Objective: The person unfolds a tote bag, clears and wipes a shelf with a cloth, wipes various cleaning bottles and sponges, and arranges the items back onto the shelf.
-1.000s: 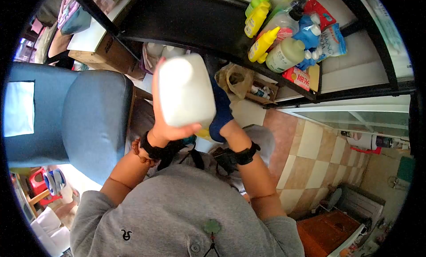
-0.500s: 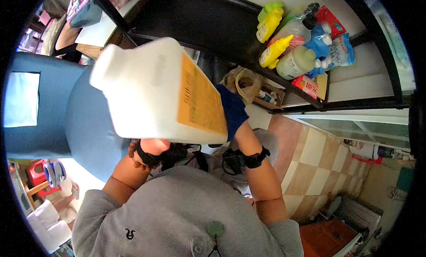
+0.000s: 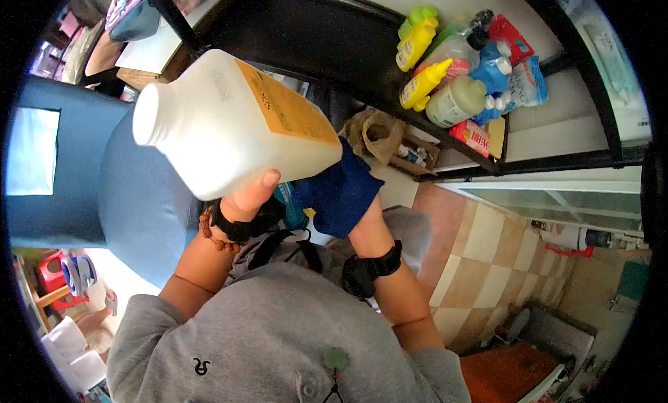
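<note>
A big white plastic bottle (image 3: 229, 135) with an orange label leans sideways in front of my chest, its capped end at the left. My left hand (image 3: 256, 193) grips it from below, thumb pressed on the near side; the other fingers are hidden behind it. Around my right hand (image 3: 360, 218) lies a dark blue cloth (image 3: 348, 191), bunched against the bottle's base end. The cloth covers the fingers of that hand.
On a black shelf at the upper right stand yellow bottles (image 3: 419, 86), a pale green bottle (image 3: 456, 104), blue bottles and a red box (image 3: 471, 137). Below sits a plastic bag (image 3: 376, 135) by an open carton. A blue padded seat (image 3: 149, 194) is at my left.
The bottle has turned and tilted, its label now facing more upward. My right hand with the blue cloth has shifted down and left along the base end.
</note>
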### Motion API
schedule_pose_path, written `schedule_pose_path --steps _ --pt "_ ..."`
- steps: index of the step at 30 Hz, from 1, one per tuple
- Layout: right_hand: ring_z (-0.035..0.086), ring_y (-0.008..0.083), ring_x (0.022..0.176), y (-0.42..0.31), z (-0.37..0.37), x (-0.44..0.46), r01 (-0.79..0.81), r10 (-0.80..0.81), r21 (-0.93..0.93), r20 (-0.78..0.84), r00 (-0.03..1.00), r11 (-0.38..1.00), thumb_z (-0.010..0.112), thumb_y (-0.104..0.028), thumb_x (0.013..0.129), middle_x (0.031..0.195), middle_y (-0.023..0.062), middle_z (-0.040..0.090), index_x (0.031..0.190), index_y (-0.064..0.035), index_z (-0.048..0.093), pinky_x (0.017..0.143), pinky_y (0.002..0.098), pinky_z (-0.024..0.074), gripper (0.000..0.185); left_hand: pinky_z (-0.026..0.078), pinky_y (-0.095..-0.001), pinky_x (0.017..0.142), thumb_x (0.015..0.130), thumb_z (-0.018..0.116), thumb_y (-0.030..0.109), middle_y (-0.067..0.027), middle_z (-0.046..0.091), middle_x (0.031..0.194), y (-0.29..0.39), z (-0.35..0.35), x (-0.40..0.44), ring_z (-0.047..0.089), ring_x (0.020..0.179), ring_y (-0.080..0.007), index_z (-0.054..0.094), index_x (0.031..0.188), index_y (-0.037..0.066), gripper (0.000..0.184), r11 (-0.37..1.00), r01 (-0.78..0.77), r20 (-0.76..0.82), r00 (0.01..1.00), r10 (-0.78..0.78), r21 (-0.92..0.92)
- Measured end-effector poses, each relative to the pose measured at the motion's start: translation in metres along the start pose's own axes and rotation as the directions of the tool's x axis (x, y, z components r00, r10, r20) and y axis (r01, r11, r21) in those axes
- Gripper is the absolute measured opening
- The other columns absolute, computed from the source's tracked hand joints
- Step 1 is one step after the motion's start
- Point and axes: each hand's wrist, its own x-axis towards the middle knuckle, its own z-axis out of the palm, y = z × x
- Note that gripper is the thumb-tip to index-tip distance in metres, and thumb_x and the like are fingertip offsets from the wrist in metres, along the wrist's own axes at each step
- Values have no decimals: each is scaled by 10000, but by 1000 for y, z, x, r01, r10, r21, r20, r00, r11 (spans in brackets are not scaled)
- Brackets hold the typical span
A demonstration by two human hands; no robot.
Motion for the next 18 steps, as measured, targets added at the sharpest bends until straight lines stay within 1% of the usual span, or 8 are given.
schedule_pose_path --steps 2,7,9,11,13,15,16,18 --pt "574 282 1136 -9 -3 3 134 -146 -327 -13 989 936 678 -231 805 1257 167 580 1293 -10 504 972 346 445 563 462 -392 951 799 726 447 -146 580 1231 0 -1 4 560 1117 -267 508 1296 14 695 999 -15 15 1000 14 48" --pt "563 218 1122 14 5 25 40 41 518 -144 989 854 530 -135 933 1265 112 575 1281 -45 525 970 330 442 359 305 -456 1100 664 816 357 -196 455 1363 -9 13 0 469 1244 -323 233 1460 16 1044 803 -388 52 911 410 452" --pt "561 220 1120 16 14 18 -87 256 813 -78 964 575 530 -188 944 1250 118 585 1286 -37 526 961 325 442 374 299 -463 1102 625 843 364 -220 385 1400 -2 23 1 454 1252 -339 106 1482 2 1187 950 -189 -138 964 228 248" --pt "564 222 1119 17 10 15 -207 281 341 -184 942 917 528 -235 949 1237 124 593 1288 -16 523 957 332 442 404 342 -455 1076 611 858 344 -227 349 1400 3 25 11 445 1256 -339 61 1476 -2 1227 975 -120 -198 968 157 187" --pt "564 282 1143 26 -4 14 -251 227 -24 -344 911 968 570 -248 915 1186 191 609 1258 18 536 930 383 464 436 380 -441 1042 605 865 305 -213 344 1378 21 32 27 436 1254 -316 57 1469 -3 1223 964 -168 -263 939 220 207" --pt "554 284 1143 -23 -27 17 -472 516 -719 -183 837 511 631 -219 876 1279 187 535 1351 -2 432 935 364 458 559 398 -432 1023 599 867 278 -200 340 1364 35 37 44 431 1249 -299 62 1464 -3 1214 920 -269 -308 883 354 286" --pt "549 285 1143 -52 -30 20 -366 650 -922 -201 733 128 662 -204 856 1326 185 498 1397 -12 381 937 354 454 639 397 -430 1021 597 866 270 -194 338 1362 37 36 51 429 1245 -294 70 1462 -4 1207 872 -337 -317 834 451 354" --pt "549 341 1139 -58 -32 4 -352 385 -902 -240 891 251 718 -182 778 1300 220 498 1390 -8 374 915 390 469 723 385 -413 1030 581 870 230 -169 341 1353 39 31 63 420 1244 -275 91 1455 1 1193 818 -334 -297 813 501 468"
